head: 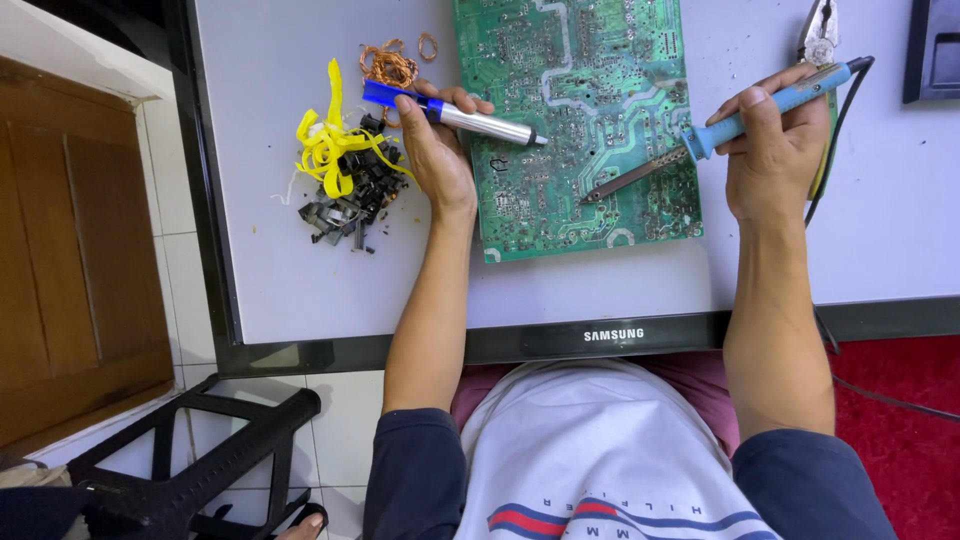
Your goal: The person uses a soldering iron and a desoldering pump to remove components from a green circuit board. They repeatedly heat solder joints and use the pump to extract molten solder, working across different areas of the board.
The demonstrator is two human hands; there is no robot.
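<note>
The green circuit board (575, 120) lies solder-side up on the pale desk (280, 280), in front of the person and between both hands. The right hand (775, 150) has its grip closed around the blue handle of a soldering iron (740, 118), whose tip rests on the board near its lower middle. The left hand (438, 150) is clamped on a desoldering pump (455, 113) with a blue plunger and silver barrel, its nozzle lying over the board's left part.

To the left sits a pile of removed parts (350, 195): dark cores, yellow tape strips and loose copper wire coils (390, 65). That heap suggests a fair share of stripping is done, though the board appears to have many joints left. Pliers (818, 35) lie beyond the right hand.
</note>
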